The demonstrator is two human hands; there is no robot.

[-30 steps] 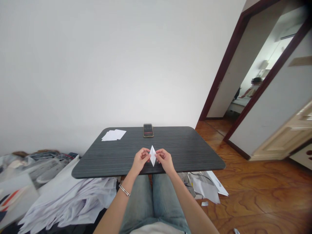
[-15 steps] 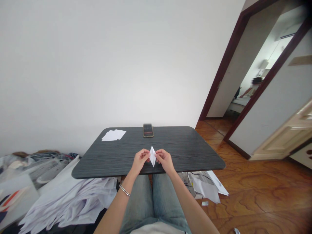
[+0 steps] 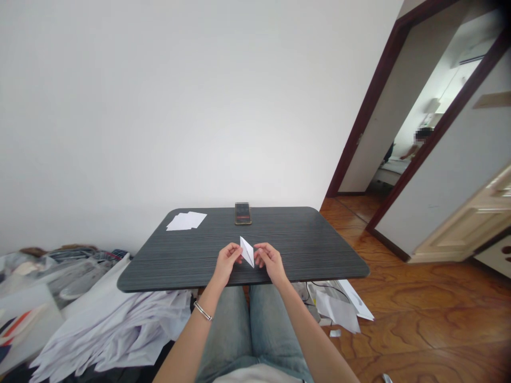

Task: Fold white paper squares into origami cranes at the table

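A narrow white paper fold [image 3: 247, 251], pointed at both ends, sits just above the dark tabletop and now leans with its top tip to the left. My left hand [image 3: 227, 263] pinches it from the left side, and a silver bangle circles that wrist. My right hand [image 3: 270, 261] stands just to the right of the paper, its fingertips a narrow gap from the fold's edge and holding nothing. Both hands are over the near edge of the table.
A black phone [image 3: 242, 213] and loose white sheets [image 3: 186, 221] lie at the far edge of the dark wood-grain table [image 3: 307, 239]. Pale fabric [image 3: 120, 330] is heaped left, papers [image 3: 335, 311] lie on the floor right, and a person [image 3: 417, 146] is beyond the doorway.
The paper fold has tipped from upright to leaning left. My right hand has come away from its right edge, while my left hand keeps hold.
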